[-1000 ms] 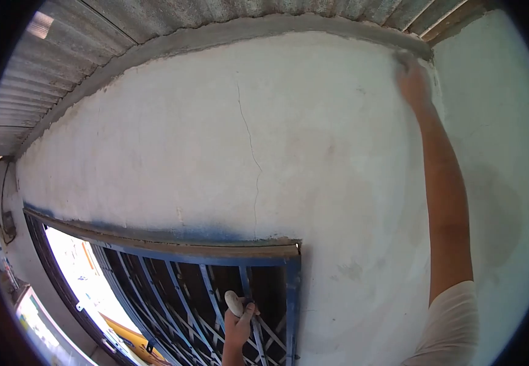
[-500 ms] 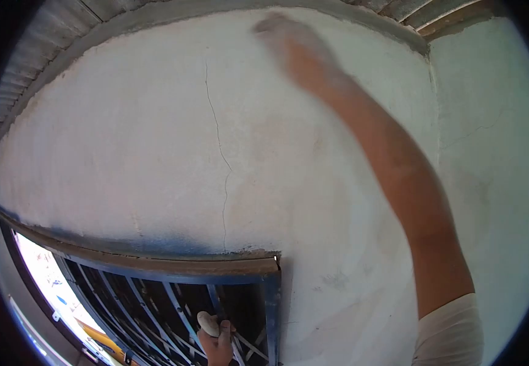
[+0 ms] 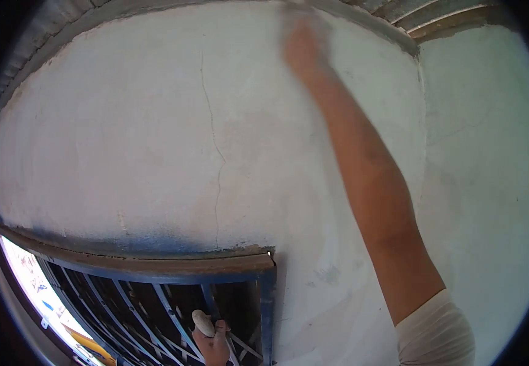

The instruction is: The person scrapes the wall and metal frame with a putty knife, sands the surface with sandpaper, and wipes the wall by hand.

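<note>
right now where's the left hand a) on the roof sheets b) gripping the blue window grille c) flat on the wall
b: the left hand is closed on a bar of the blue window grille; the right hand is the one high on the wall.

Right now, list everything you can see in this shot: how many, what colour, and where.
wall: one, white plaster, fills the middle of the view
crack: one, thin and dark, runs down the wall to the window top
side wall: one, white, at the right, meets the main wall in a corner
roof sheets: corrugated, grey, along the top right edge; count unclear
window grille: one, blue metal bars, lower left
pale lump: one, off-white, rounded, at the grille, bottom centre
sleeve: one, white, bottom right
left hand: one, bottom centre, closed on the pale lump
right hand: one, blurred, raised against the top of the wall
</note>
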The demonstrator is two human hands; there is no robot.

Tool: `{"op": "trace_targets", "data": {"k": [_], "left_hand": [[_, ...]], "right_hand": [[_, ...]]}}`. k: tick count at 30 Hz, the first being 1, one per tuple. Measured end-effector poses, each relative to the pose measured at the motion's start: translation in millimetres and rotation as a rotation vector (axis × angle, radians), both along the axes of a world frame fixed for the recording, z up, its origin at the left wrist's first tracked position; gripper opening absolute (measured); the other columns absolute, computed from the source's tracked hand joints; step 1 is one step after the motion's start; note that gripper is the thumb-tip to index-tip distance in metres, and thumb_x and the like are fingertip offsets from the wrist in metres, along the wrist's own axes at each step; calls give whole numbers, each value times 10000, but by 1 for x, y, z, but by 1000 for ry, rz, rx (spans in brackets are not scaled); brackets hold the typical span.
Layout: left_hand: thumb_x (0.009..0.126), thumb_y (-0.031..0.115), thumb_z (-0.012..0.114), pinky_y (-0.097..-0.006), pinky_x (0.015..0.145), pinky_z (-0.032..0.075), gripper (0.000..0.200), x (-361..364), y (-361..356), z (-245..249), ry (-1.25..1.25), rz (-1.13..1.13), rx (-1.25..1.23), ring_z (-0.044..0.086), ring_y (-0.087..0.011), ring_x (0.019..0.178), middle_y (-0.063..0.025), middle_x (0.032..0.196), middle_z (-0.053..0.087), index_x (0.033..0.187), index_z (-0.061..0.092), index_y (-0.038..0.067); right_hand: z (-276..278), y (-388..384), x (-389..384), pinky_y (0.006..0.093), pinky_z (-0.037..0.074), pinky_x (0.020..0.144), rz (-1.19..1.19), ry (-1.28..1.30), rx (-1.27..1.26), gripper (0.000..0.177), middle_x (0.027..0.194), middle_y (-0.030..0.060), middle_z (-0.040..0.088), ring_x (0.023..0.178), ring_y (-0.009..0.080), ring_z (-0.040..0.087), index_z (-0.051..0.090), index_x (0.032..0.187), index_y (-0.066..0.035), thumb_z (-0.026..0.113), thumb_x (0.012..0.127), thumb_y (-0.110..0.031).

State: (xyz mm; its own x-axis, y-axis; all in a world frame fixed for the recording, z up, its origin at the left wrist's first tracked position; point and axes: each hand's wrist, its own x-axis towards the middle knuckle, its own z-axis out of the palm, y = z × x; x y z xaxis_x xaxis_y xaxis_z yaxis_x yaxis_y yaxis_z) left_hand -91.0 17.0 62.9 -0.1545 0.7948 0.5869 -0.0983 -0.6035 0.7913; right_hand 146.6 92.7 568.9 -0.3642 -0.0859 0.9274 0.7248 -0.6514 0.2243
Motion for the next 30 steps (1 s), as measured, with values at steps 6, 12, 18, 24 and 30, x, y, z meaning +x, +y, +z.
{"op": "trace_targets", "data": {"k": [6,12,18,24,30], "left_hand": [[883,68,600,-282,542,366,151,-1,-7,6,-10,-27,20,430,-111,582,-17,657,504,761,535,7],[892,90,604,-281,543,383,135,0,1,-2,-50,-80,29,467,-116,576,-18,682,548,784,563,19],[894,146,634,-280,535,403,145,-1,-4,-2,-84,-92,-17,506,-108,579,-28,709,583,877,586,10],[898,87,615,-270,538,391,134,0,-1,-11,-42,-23,32,486,-114,585,-24,702,555,813,563,-2],[898,77,588,-282,584,441,122,2,-5,-3,-14,-14,18,531,-148,615,-53,709,570,830,557,-19]], "right_hand": [[13,-17,4,432,435,999,491,-481,-232,315,1181,127,629,1137,287,571,600,1194,-83,486,905,-135],[6,-108,158,449,438,974,562,173,55,364,1102,210,646,1046,391,599,612,1193,-40,432,961,-255],[44,5,137,451,444,937,-350,-86,215,523,1355,154,511,1209,308,499,441,1391,-38,485,884,-159],[-24,-39,-21,389,480,896,451,-273,-314,252,1145,159,618,1092,265,589,599,1117,-71,470,907,-124],[8,-87,170,444,485,907,504,-10,-112,322,1159,184,626,1028,359,607,608,1217,-79,475,934,-154]]}}
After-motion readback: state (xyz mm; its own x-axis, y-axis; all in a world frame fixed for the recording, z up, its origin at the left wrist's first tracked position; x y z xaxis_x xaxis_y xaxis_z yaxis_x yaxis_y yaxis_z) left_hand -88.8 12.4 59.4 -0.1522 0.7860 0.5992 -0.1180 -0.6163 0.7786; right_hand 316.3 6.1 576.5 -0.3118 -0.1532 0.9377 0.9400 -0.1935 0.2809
